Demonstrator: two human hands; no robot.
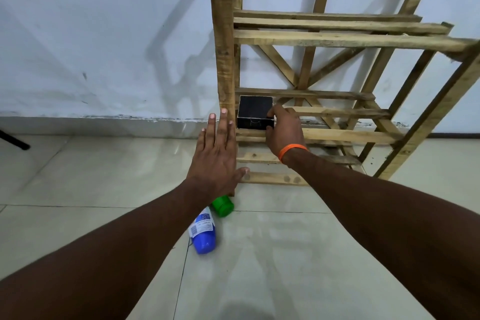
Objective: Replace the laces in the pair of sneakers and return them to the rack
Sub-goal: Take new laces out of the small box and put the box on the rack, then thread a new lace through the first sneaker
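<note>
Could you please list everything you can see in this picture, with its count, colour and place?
wooden rack: one, pale brown slats, standing on the floor against the wall, right of centre
black box: one, black, on a lower shelf at the rack's left end
blue bottle: one, blue with a white label, lying on the floor in front of the rack
green container: one, green, on the floor at the foot of the rack's left post, beside the bottle
dark leg: one, black, at the left edge on the floor
wristband: one, orange, on the right wrist
left hand: one, fingers straight, in front of the rack's left post
right hand: one, gripping the box's right side
</note>
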